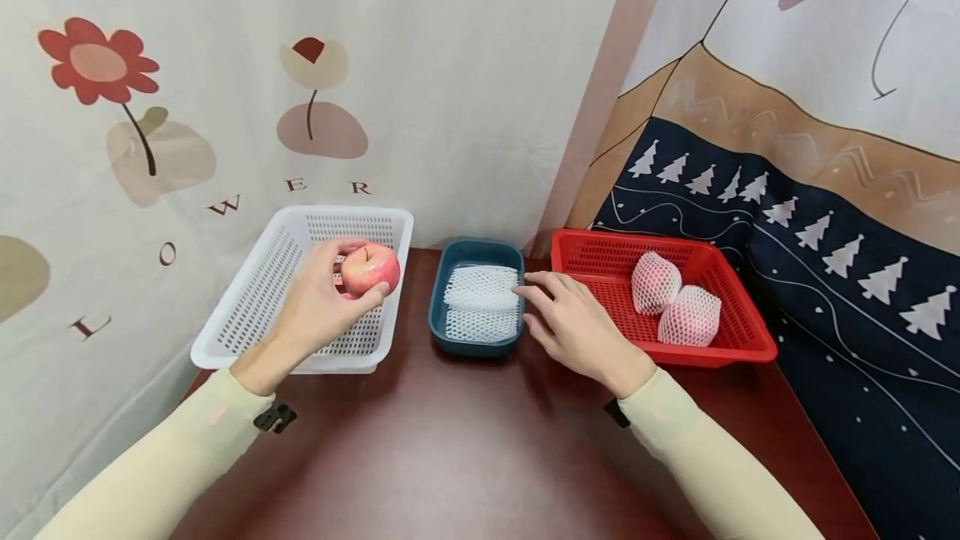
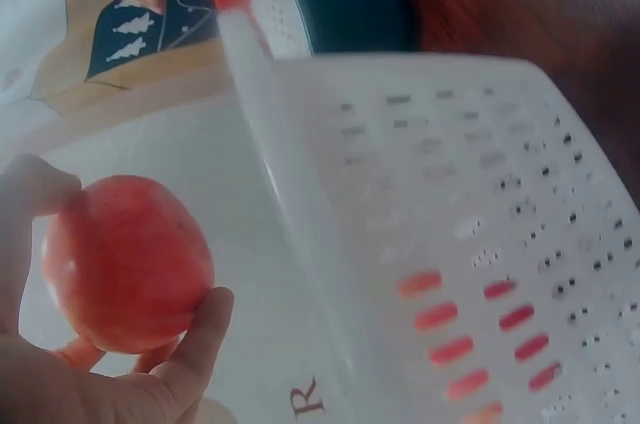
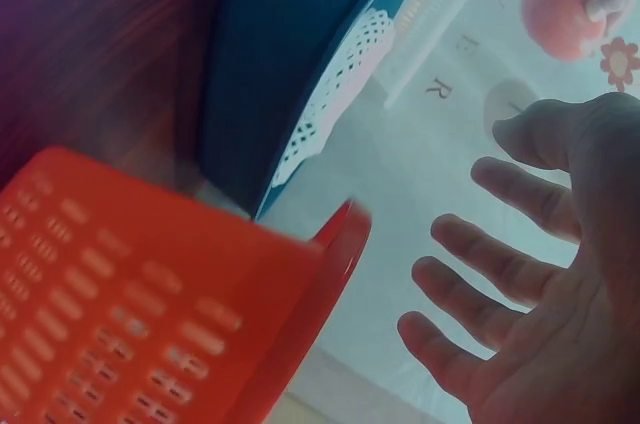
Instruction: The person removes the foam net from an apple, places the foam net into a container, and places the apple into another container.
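Note:
A red apple (image 1: 370,270) is held between the thumb and fingers of my left hand (image 1: 318,298), above the white slotted basket (image 1: 247,290). In the left wrist view the same apple (image 2: 130,264) appears gripped, and red shows through the basket's slots from something inside. My right hand (image 1: 581,327) hovers by the right rim of a blue container (image 1: 437,307), its fingers apart and loosely bent. Nothing lies in that hand (image 3: 530,264) in the right wrist view. White foam net sleeves (image 1: 482,298) lie in the blue container.
At the right stands a red slotted basket (image 1: 600,294) with two net-wrapped fruits (image 1: 690,317) in its right part. All three containers rest on a dark reddish-brown table (image 1: 480,448). Printed curtains (image 1: 465,90) hang behind and along the right side.

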`<action>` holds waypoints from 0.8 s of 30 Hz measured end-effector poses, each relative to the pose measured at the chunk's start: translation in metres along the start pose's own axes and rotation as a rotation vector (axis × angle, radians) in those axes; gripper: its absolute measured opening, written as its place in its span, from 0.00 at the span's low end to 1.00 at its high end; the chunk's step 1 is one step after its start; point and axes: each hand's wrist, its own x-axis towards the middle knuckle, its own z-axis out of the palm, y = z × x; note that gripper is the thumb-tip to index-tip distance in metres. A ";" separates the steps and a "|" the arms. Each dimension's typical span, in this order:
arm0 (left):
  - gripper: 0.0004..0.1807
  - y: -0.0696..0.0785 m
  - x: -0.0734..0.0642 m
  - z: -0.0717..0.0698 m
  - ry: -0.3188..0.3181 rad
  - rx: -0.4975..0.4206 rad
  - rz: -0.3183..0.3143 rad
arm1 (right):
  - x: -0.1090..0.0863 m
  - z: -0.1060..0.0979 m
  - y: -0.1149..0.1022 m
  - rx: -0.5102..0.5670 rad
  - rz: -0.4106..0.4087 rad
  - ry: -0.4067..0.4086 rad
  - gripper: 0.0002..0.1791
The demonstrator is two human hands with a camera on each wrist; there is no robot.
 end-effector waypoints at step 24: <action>0.41 -0.035 0.053 -0.031 -0.056 0.088 -0.071 | -0.030 -0.020 0.032 0.051 0.120 0.039 0.29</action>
